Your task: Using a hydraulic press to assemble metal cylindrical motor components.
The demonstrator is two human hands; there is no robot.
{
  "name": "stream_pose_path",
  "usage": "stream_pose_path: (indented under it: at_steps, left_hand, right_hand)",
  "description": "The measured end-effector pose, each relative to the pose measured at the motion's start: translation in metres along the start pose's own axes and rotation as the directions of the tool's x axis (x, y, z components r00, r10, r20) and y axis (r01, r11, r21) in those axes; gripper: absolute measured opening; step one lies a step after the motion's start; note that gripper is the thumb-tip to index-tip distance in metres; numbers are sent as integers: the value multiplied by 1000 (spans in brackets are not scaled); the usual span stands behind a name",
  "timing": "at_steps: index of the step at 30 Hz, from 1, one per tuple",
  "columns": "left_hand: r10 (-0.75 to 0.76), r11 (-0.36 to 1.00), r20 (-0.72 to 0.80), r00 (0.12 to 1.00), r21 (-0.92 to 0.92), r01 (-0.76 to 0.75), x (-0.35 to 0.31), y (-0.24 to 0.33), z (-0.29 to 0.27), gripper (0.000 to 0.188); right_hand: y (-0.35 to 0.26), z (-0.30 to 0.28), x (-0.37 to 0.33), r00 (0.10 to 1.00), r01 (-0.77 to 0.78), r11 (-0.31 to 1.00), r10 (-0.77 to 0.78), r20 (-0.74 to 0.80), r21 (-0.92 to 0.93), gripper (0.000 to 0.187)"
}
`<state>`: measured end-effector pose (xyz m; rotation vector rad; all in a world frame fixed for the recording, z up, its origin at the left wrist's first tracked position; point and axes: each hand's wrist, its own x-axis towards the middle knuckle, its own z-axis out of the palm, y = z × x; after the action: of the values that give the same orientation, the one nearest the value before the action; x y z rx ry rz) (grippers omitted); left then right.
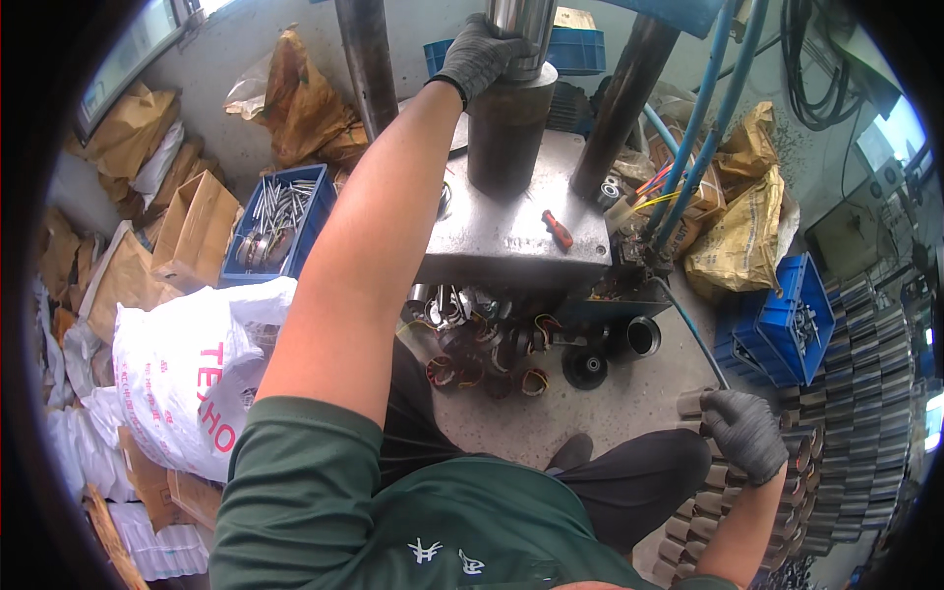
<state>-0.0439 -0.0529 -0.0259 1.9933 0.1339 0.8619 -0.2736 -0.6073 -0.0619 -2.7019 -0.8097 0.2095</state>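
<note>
My left hand (pixel 482 57), in a dark grey glove, is wrapped against the side of a shiny metal cylinder (pixel 521 29) that comes down from the top of the press. Right under it, a wider dark steel cylinder (pixel 506 138) stands upright on the press's metal table (pixel 462 236). Down at the right, my gloved right hand (pixel 744 433) is closed round the end of a thin lever rod (pixel 693 332), which slants up to the press's side. A screwdriver with an orange-red handle (pixel 558 230) lies on the table, right of the dark cylinder.
Dark press columns (pixel 624 108) flank the cylinders, with blue hoses (pixel 703 108) at the right. Motor parts and a black round housing (pixel 586 368) lie on the floor below. A blue bin of metal rods (pixel 280 221) stands left; stacked metal sleeves (pixel 860 393) fill the right.
</note>
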Motion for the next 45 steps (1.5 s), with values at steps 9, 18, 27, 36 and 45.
stream_pose_path:
  at_steps: [9,18,27,36,45]
  left_hand:
    - [-21,999,51,998,44,19,0,2,-4,86]
    - [63,897,-2,998,-438,-57,-6,0,7,48]
    - [88,866,-17,996,-493,-85,-5,0,9,46]
    - [65,936,-9,998,-345,-64,-6,2,5,49]
    - [98,849,37,994,-525,-64,5,-11,10,49]
  right_hand:
    - [0,0,0,999,-35,998,33,36,60,23]
    - [-3,-4,2,987,-116,986,102,121,122,26]
    - [-2,-2,4,979,-138,986,121,166,96,24]
    - [-2,-6,4,999,-10,1000,12,51,-28,23]
    - [4,-5,1,981,-119,948,157,-110,296,26]
